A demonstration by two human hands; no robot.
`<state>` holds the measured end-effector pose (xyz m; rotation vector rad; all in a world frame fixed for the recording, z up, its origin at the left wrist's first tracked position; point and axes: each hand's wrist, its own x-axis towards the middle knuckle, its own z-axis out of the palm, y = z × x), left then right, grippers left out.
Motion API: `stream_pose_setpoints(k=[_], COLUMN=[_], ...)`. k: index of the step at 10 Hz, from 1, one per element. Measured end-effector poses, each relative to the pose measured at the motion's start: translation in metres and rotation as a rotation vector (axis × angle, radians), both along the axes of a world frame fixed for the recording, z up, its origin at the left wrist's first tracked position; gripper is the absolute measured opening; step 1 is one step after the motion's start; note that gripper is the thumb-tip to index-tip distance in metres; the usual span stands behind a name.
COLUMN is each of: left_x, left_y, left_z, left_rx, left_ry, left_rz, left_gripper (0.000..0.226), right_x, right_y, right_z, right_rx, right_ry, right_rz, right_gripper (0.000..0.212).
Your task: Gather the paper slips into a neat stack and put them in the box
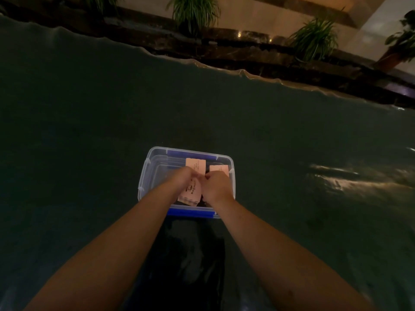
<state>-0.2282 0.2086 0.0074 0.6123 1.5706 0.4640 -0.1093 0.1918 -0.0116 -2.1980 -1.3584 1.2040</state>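
Note:
A clear plastic box (148, 173) with blue handles sits on a dark green cloth surface. Both my hands reach down inside it. My left hand (183, 178) pinches a stack of pale pink paper slips (194, 191) with printed marks, which stands up and leans in the box. My right hand (214, 186) has its fingers closed at the right edge of the same stack. A second pink slip (219, 169) shows just beyond my right hand, near the box's far right corner. What lies under my hands is hidden.
A dark shiny strip (190, 261) lies on the cloth between my forearms, in front of the box. The green cloth (89, 131) spreads wide on all sides. Potted plants (314, 39) stand on a dark ledge beyond the cloth's far edge.

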Motion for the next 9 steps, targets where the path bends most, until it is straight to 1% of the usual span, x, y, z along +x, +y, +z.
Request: stream_pose_setpoints(k=[3,5,6,7,8,9], left_x=[-0.003,-0.001,-0.003,-0.007,-0.008,0.002], left_y=[-0.005,-0.009,-0.009,-0.014,-0.026,-0.036], left_z=[0.004,0.009,0.030,0.046,0.090,0.126], left_rx=[-0.018,0.004,0.100,0.242,0.464,0.640], left_ry=[0.026,0.058,0.238,0.388,0.495,0.614], left_rz=[-0.003,-0.022,-0.079,-0.246,-0.406,-0.446], left_gripper=[0.016,0.021,0.026,0.026,0.038,0.044], right_x=[0.002,0.010,0.025,0.041,0.074,0.098], right_y=[-0.002,-0.012,-0.018,-0.025,-0.034,-0.045], right_z=[0.006,0.017,0.043,0.068,0.116,0.151], right_rx=[0.007,0.018,0.082,0.132,0.270,0.411], right_ry=[-0.016,-0.012,-0.005,0.008,-0.023,-0.088], right_rz=[0.010,0.055,0.092,0.145,0.252,0.304], right_gripper=[0.025,0.026,0.016,0.013,0.006,0.019])
